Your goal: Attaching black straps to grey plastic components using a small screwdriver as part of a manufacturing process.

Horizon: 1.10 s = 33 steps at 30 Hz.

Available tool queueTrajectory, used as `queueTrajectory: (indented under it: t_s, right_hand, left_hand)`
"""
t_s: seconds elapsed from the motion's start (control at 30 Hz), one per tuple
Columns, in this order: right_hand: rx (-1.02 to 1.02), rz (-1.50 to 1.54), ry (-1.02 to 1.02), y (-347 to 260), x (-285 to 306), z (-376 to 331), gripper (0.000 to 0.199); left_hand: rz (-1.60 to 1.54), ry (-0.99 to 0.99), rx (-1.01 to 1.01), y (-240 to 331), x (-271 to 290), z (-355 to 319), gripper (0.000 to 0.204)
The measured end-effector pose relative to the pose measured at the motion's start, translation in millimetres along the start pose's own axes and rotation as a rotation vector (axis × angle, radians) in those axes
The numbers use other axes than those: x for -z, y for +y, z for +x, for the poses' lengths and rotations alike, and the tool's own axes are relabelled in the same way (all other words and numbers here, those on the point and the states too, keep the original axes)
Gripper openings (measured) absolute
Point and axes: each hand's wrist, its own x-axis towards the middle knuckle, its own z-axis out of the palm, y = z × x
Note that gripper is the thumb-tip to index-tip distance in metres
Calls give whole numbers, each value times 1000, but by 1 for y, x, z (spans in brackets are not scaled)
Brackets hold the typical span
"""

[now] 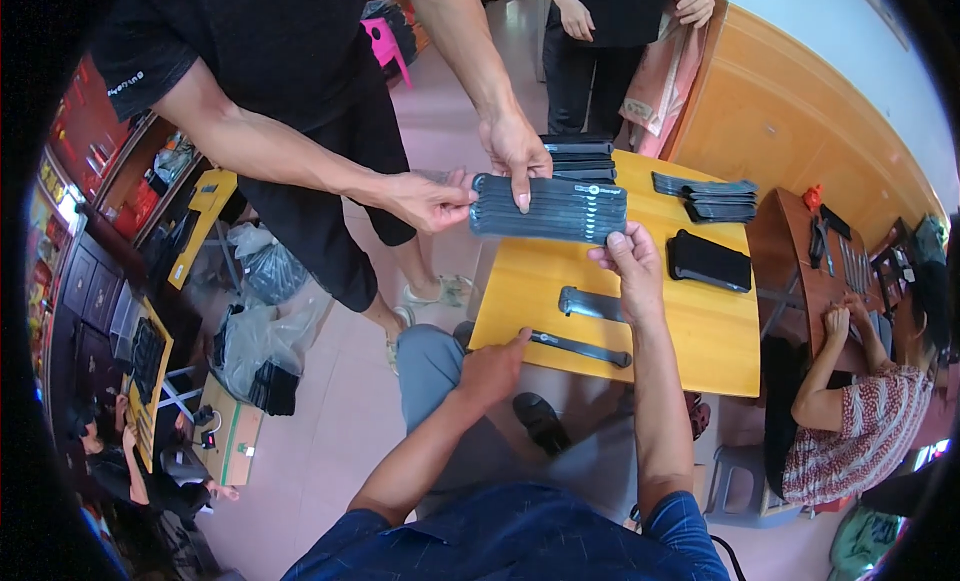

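A flat pack of black strips (560, 209) in clear wrapping is held up over the yellow table. My right hand (632, 263) pinches its lower right corner between thumb and fingers. Another person's two hands (515, 151) grip the same pack at its left end and middle. Lower down, my left hand (490, 371) has its index finger stretched out at the left end of a single black strip (582, 348); its other fingers look curled, and nothing shows in them. Just above that strip lies a shorter dark piece (592, 303), partly behind my right wrist.
The yellow table (700, 356) also bears a black pouch (708, 262), stacked black strips (710, 196) and more packs (582, 159) at the back. Another person stands beyond it. At right, someone sits by a brown table (800, 236). Plastic bags (265, 341) lie on the left floor.
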Motion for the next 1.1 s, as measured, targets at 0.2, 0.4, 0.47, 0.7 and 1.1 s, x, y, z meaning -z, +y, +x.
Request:
queueTrajectory:
  t_s: [0.2,0.4,0.47,0.7,1.1]
  right_hand:
    - [-8,-3,18,-1,0,2,15]
    - [-15,-17,40,-1,0,2,14]
    - [-14,-27,37,0,1,3,14]
    - [-10,-24,20,3,3,8,14]
    - [-27,-28,9,11,2,12,13]
  left_hand:
    - [-25,26,-18,-1,-2,-1,46]
    - [-18,-71,40,4,6,1,47]
    - [-31,-68,42,3,5,1,47]
    - [-42,1,0,1,0,1,46]
    - [-80,-73,60,4,2,2,46]
